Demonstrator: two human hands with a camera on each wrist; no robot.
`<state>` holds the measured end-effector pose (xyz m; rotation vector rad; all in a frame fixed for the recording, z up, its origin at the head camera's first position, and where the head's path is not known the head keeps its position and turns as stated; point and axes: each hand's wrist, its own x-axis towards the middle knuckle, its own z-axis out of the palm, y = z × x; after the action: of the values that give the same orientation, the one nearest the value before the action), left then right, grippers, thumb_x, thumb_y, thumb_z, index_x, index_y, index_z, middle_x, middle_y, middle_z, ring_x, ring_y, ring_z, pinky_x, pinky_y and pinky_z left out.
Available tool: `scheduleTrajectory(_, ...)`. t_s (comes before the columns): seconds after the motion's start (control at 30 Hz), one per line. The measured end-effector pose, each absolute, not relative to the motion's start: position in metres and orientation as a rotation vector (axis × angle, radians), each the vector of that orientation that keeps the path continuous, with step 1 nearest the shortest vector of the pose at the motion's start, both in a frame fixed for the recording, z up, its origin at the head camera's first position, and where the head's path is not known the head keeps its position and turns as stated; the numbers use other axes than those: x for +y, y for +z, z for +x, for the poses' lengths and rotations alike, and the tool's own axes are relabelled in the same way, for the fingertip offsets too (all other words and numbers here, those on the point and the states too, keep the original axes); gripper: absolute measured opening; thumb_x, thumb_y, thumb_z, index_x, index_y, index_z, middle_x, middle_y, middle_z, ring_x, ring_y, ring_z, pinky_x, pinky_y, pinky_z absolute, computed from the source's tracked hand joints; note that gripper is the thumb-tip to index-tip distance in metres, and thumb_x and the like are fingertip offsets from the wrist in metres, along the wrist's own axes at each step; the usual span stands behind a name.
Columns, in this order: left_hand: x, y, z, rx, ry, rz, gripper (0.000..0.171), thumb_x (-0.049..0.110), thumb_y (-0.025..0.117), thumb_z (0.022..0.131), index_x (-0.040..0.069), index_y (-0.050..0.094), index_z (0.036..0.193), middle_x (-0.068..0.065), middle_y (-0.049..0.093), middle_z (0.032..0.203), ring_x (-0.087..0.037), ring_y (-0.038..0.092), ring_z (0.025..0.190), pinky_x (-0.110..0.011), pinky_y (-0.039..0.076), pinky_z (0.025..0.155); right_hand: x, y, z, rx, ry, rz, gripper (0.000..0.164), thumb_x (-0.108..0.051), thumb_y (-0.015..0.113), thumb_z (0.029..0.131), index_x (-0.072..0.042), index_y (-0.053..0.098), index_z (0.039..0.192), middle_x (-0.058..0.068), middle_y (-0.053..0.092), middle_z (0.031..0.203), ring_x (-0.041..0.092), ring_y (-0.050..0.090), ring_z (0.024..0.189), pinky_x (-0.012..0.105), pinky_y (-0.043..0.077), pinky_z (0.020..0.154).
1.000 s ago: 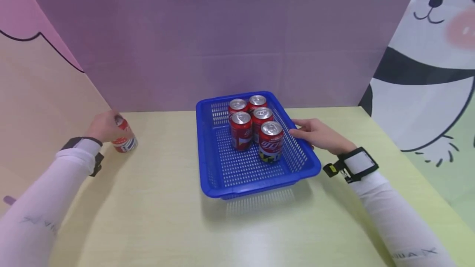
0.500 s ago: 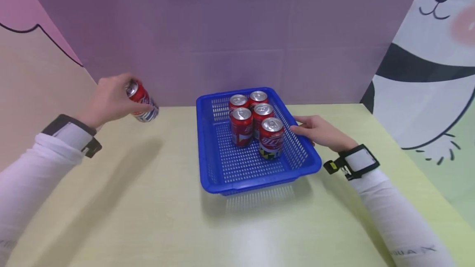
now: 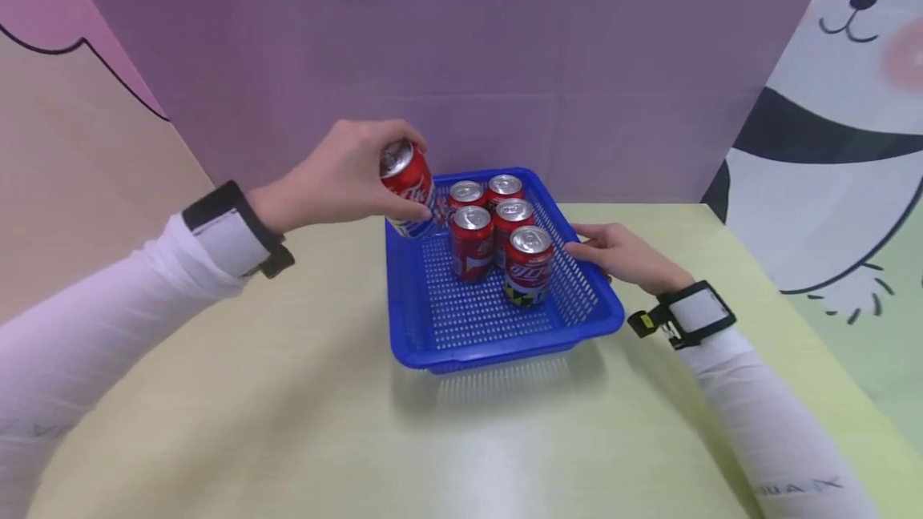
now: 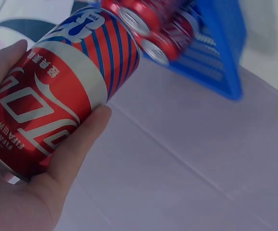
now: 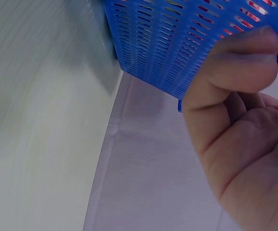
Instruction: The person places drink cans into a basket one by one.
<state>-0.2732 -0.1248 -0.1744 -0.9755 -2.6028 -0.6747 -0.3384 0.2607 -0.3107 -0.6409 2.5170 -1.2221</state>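
My left hand point(image 3: 342, 175) grips a red soda can point(image 3: 409, 179) and holds it tilted above the back left corner of a blue plastic basket point(image 3: 398, 319). In the left wrist view, thumb and fingers wrap around the can point(image 4: 47, 96), whose far end carries blue and red stripes. Several red soda cans point(image 3: 472, 251) stand upright inside the basket, grouped toward its back and right. On the basket's right rim, my right hand point(image 3: 630, 259) holds on, its fingers curled at the edge in the right wrist view. Part of that grip is hidden.
The basket rests on a pale wooden table point(image 3: 303, 423). Behind it rises a purple-grey wall panel point(image 3: 461, 46). A wall with a panda drawing point(image 3: 829, 134) borders the right side, and a pink and beige wall point(image 3: 79, 150) the left.
My left hand has lifted the soda can from the table's back left and carried it right, over the basket. My right hand has stayed on the basket rim.
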Motion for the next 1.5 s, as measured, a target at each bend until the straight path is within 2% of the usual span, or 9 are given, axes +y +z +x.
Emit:
scheduleTrajectory(0.3, -0.073, -0.191, -0.294, -2.725, -0.560, -1.174, 0.060, 0.027, 0.090, 0.071, 0.004, 0.059, 0.117, -0.003, 0.063, 0.103, -0.013, 0.060, 0.087, -0.023, 0.055, 0.068, 0.263, -0.313, -0.337, 2.462, -1.261, -0.606, 0.063, -0.037, 0.054, 0.101, -0.003, 0.035, 0.152, 0.016, 0.070, 0.097, 0.030, 0.068, 0.075, 0.035, 0.057, 0.060)
scheduleTrajectory(0.43, -0.057, -0.205, -0.300, -2.798, -0.526, -1.145, 0.061, 0.030, 0.090, 0.070, 0.005, 0.059, 0.117, -0.001, 0.062, 0.102, -0.012, 0.059, 0.085, -0.022, 0.054, 0.066, 0.262, -0.313, -0.337, 2.452, -1.279, -0.597, 0.064, -0.038, 0.054, 0.101, -0.004, 0.035, 0.152, 0.016, 0.070, 0.101, 0.030, 0.069, 0.080, 0.037, 0.058, 0.065)
scheduleTrajectory(0.73, -0.031, -0.229, -0.299, -2.897, -0.344, -1.062, 0.069, 0.039, 0.090, 0.068, 0.008, 0.059, 0.121, -0.001, 0.062, 0.107, -0.013, 0.056, 0.093, -0.025, 0.054, 0.072, 0.261, -0.313, -0.337, 2.424, -1.306, -0.561, 0.068, -0.039, 0.054, 0.101, -0.003, 0.031, 0.153, 0.019, 0.067, 0.115, 0.032, 0.069, 0.094, 0.043, 0.058, 0.075)
scheduleTrajectory(0.9, -0.019, -0.238, -0.298, -2.902, -0.138, -1.084, 0.068, 0.041, 0.090, 0.068, 0.009, 0.059, 0.119, -0.001, 0.064, 0.106, -0.015, 0.058, 0.093, -0.031, 0.055, 0.076, 0.259, -0.313, -0.335, 2.420, -1.318, -0.578, 0.066, -0.036, 0.054, 0.101, -0.002, 0.031, 0.153, 0.020, 0.067, 0.114, 0.032, 0.069, 0.093, 0.042, 0.058, 0.074)
scheduleTrajectory(1.03, -0.014, -0.245, -0.299, -2.862, 0.007, -1.140, 0.068, 0.043, 0.090, 0.067, 0.008, 0.061, 0.118, -0.002, 0.066, 0.108, -0.016, 0.061, 0.095, -0.032, 0.054, 0.081, 0.258, -0.312, -0.334, 2.409, -1.328, -0.606, 0.063, -0.033, 0.053, 0.102, 0.000, 0.033, 0.152, 0.021, 0.068, 0.111, 0.033, 0.070, 0.090, 0.044, 0.059, 0.073)
scheduleTrajectory(1.23, -0.012, -0.256, -0.300, -2.790, 0.190, -1.202, 0.056, 0.047, 0.089, 0.066, 0.011, 0.066, 0.102, -0.001, 0.065, 0.096, -0.016, 0.059, 0.086, -0.031, 0.053, 0.077, 0.256, -0.310, -0.333, 2.442, -1.297, -0.602, 0.062, -0.035, 0.053, 0.102, -0.003, 0.035, 0.152, 0.017, 0.069, 0.109, 0.030, 0.070, 0.087, 0.042, 0.059, 0.072)
scheduleTrajectory(1.33, -0.011, -0.260, -0.301, -2.751, 0.242, -1.233, 0.053, 0.049, 0.089, 0.065, 0.012, 0.067, 0.096, -0.001, 0.065, 0.095, -0.017, 0.060, 0.087, -0.034, 0.052, 0.079, 0.257, -0.310, -0.333, 2.444, -1.293, -0.586, 0.062, -0.036, 0.053, 0.102, -0.005, 0.035, 0.152, 0.016, 0.069, 0.108, 0.030, 0.070, 0.087, 0.042, 0.059, 0.072)
scheduleTrajectory(1.5, -0.008, -0.264, -0.301, -2.736, 0.253, -1.253, 0.051, 0.049, 0.089, 0.065, 0.013, 0.071, 0.098, 0.000, 0.069, 0.094, -0.016, 0.062, 0.084, -0.034, 0.052, 0.078, 0.258, -0.310, -0.332, 2.445, -1.291, -0.581, 0.063, -0.038, 0.054, 0.101, -0.005, 0.035, 0.152, 0.016, 0.069, 0.109, 0.030, 0.070, 0.086, 0.042, 0.059, 0.072)
